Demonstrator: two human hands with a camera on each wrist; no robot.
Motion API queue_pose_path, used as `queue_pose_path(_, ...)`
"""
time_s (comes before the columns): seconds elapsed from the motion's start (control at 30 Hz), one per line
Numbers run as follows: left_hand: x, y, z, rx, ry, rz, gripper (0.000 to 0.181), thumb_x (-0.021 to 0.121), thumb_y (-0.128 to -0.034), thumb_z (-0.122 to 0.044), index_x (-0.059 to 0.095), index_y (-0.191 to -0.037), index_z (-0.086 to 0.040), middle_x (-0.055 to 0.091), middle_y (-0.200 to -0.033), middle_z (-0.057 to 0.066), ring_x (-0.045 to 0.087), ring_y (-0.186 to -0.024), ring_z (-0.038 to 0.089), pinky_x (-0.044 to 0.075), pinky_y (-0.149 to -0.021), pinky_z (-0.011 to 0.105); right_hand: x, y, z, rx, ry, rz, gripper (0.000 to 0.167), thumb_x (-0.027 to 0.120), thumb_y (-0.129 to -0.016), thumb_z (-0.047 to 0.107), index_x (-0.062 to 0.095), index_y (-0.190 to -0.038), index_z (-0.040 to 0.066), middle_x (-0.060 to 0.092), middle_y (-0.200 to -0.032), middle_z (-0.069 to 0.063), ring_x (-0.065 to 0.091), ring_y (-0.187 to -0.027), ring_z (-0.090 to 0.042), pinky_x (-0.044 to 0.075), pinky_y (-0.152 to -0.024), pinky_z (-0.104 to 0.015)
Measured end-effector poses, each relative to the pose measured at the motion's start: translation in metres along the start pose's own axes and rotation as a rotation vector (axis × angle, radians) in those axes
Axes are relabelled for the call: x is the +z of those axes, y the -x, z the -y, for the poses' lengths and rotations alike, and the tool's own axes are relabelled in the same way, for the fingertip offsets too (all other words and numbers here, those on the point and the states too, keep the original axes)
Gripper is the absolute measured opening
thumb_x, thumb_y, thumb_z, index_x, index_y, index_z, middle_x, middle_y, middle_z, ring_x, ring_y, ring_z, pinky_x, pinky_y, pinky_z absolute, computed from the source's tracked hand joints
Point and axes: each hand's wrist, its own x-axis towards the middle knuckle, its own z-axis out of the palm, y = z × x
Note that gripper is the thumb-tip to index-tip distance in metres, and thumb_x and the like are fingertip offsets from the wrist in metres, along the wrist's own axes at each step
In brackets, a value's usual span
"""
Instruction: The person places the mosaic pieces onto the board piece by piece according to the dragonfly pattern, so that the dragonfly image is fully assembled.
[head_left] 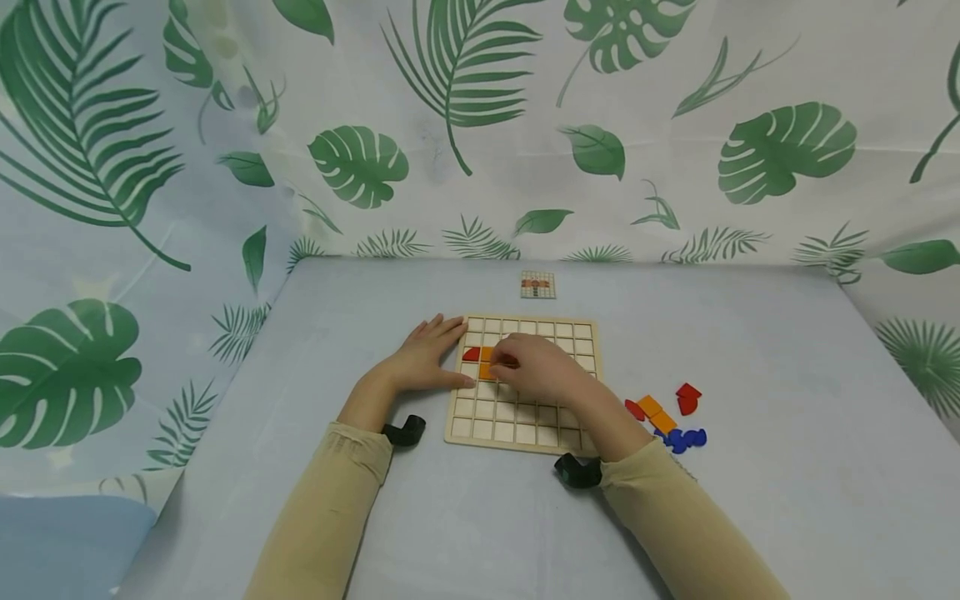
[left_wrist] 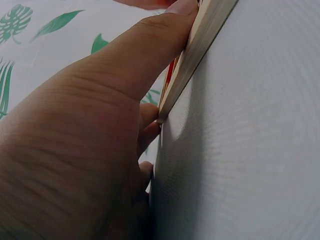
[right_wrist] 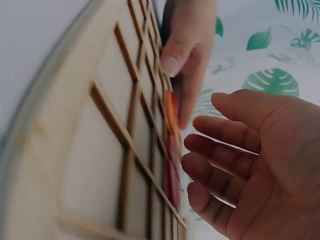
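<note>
"Pale wood, that grid board (head_left: 483, 409). What's hidden on it?"

"The right hand (head_left: 542, 367) covers its middle cells in the head view, and the right forearm (head_left: 611, 421) crosses its near right corner."

"Is that hand holding anything?"

"Nothing that I can see. In the right wrist view its fingers are loosely bent, with a gap to the thumb; from the head, the fingertips are hard to make out."

"And the pieces?"

"A red piece (head_left: 471, 355) and orange pieces (head_left: 486, 372) lie in cells near the board's left edge. The right wrist view shows a second red piece (right_wrist: 172, 175) beside the orange, covered by the hand from above."

"The left hand (head_left: 429, 357)?"

"Spread wide, grasping nothing, thumb and fingertips touching the board's left edge. The left wrist view cuts the board off at the top."

"Any room?"

"Bare table (head_left: 750, 350) stretches well out to the board's right, past loose red pieces (head_left: 687, 398), orange squares (head_left: 657, 414) and blue pieces (head_left: 681, 439), the blues too bunched to count. A small card (head_left: 538, 285) lies beyond the board's far edge, its pattern too small to read."
</note>
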Motion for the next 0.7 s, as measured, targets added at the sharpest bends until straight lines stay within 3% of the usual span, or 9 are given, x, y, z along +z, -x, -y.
queue_pose_path(0.3, 0.0, 0.0, -0.001, -0.005, -0.004, -0.006, 0.103, 0.064, -0.0803, -0.068, 0.02, -0.156, -0.014, 0.013, -0.162, -0.001, 0.002, -0.148, 0.027, -0.002, -0.118, 0.041, -0.032, 0.035, -0.019, -0.011, -0.031, -0.038, 0.013, 0.063, -0.096, 0.03, 0.069, -0.102, 0.019, 0.064, -0.097, 0.007, 0.057, -0.082, -0.013, 0.049, -0.071, -0.033)
queue_pose_path(0.7, 0.001, -0.001, 0.0, -0.013, 0.008, 0.002, 0.105, 0.064, -0.0784, -0.07, 0.02, -0.156, -0.015, 0.013, -0.162, -0.001, 0.001, -0.148, 0.026, -0.003, -0.118, 0.04, -0.062, 0.096, -0.071, 0.15, -0.02, -0.01, 0.017, 0.065, -0.095, 0.028, 0.069, -0.107, 0.016, 0.064, -0.097, 0.004, 0.055, -0.086, -0.019, 0.049, -0.067, -0.032)
